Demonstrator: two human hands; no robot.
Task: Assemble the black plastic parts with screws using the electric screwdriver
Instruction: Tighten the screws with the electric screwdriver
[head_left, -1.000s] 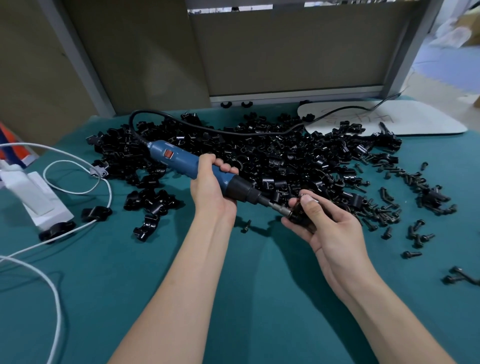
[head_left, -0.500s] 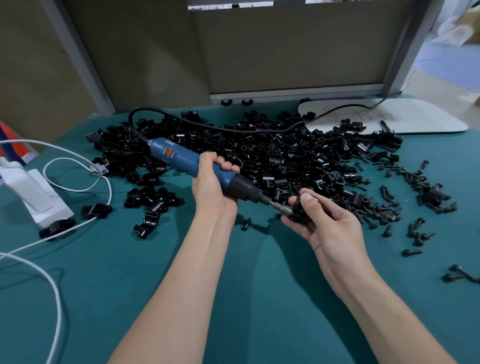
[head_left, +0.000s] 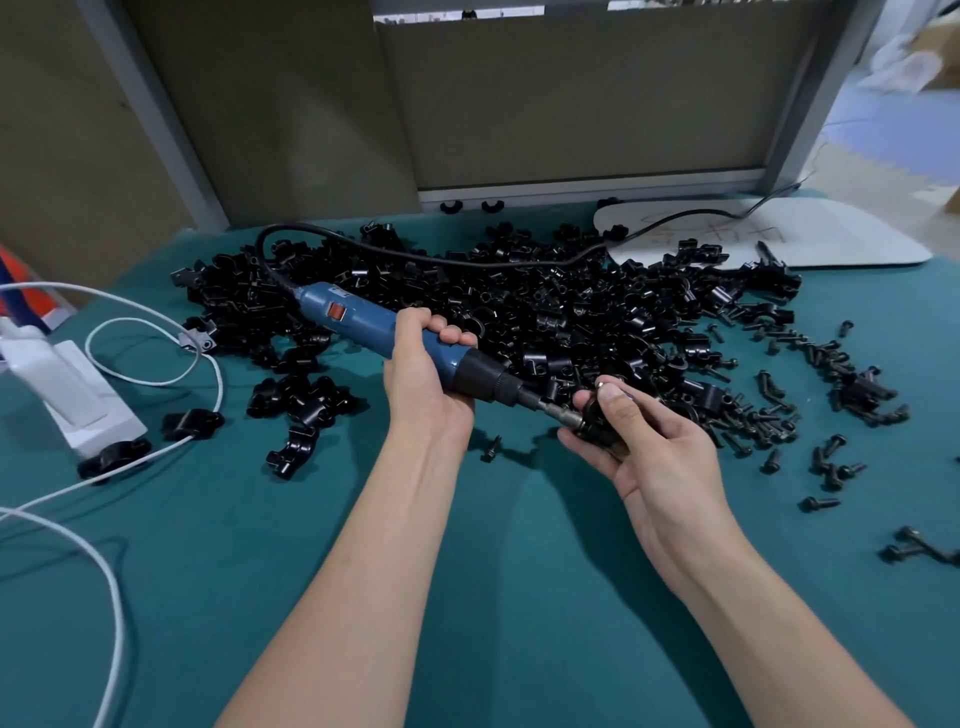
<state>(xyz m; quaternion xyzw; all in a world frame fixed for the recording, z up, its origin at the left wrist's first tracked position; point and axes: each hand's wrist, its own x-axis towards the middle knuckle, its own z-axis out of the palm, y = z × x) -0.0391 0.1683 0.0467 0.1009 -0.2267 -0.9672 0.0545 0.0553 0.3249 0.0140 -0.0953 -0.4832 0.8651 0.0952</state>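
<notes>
One fastening seems under way: left hand (head_left: 426, 384) grips the electric screwdriver (head_left: 363, 322), right hand (head_left: 660, 462) pinches the black part (head_left: 597, 423), which next needs holding square.

On your teal counter (head_left: 260, 597), a white power strip (head_left: 67, 384) lay at the left, its white cable (head_left: 111, 587) trailing; a white board (head_left: 831, 239) sat far right.

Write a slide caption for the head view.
Left hand grips the blue electric screwdriver, its bit meeting a black plastic part held in the right hand, beside a heap of parts.
</notes>
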